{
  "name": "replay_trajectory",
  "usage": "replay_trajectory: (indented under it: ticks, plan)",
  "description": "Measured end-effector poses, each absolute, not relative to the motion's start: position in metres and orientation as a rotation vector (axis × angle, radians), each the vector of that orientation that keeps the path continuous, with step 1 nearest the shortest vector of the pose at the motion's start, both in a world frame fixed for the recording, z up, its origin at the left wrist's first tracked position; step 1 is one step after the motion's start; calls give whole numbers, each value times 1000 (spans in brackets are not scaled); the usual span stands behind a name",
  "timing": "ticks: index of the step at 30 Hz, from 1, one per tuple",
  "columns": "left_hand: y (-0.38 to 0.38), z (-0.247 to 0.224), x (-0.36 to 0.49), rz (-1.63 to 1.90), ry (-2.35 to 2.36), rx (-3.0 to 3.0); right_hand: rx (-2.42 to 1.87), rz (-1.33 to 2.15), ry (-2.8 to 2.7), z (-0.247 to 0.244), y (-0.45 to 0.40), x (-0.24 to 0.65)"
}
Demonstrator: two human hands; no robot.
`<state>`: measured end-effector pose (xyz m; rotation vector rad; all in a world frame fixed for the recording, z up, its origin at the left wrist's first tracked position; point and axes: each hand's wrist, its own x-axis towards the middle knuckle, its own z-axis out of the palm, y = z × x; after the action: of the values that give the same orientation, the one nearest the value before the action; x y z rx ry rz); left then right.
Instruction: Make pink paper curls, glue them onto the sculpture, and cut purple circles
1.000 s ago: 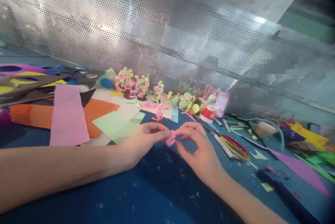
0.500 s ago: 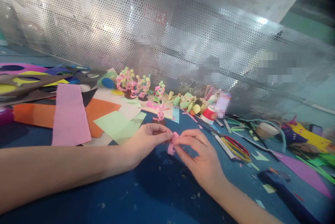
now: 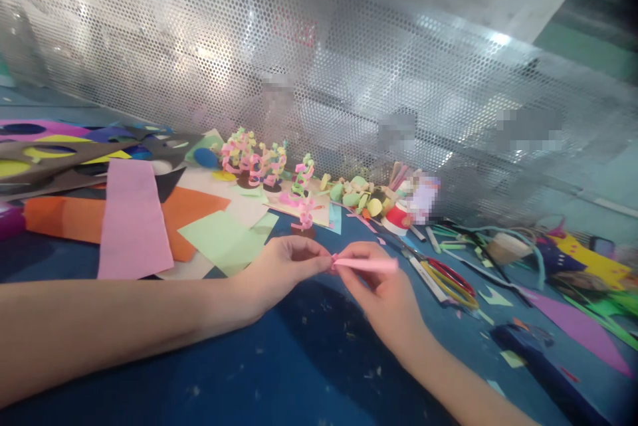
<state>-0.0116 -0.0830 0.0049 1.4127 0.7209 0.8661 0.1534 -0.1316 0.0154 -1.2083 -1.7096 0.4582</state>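
Above the blue table, my left hand (image 3: pixel 286 266) and my right hand (image 3: pixel 381 293) meet fingertip to fingertip. Between them they pinch a narrow pink strip (image 3: pixel 371 265), which looks like felt or paper. Its end is bunched at the fingertips, and its loose length sticks out to the right across my right fingers. Just behind the hands stands a small pink curled figure (image 3: pixel 305 214) on a dark brown base. Farther back are several similar curly figures (image 3: pixel 254 163) in pink, green and yellow.
Scissors (image 3: pixel 451 283) with red and yellow handles lie right of my hands beside a white-handled tool. Coloured sheets (image 3: pixel 134 220) spread at left. A red-and-white cup (image 3: pixel 397 216) stands at the back, before a perforated metal screen (image 3: pixel 199 47). A dark blue tool (image 3: pixel 543 366) lies at right.
The pink strip hung in a small curl below my fingers; now its loose length sticks out rightward over my right hand. Both hands stay in nearly the same place.
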Motion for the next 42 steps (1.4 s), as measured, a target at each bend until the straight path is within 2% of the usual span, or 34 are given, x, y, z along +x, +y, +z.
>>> replay_trajectory:
  ticks: [5,23,42]
  plan:
    - [-83,3,-12,855,710,1422,-1230,649,-1600,18,-133,150]
    - [-82,-4,-9,867,692,1627,-1371,811,-1605,22,-129,154]
    - [-83,0,-10,871,720,1668,-1309,860,-1546,19,-128,153]
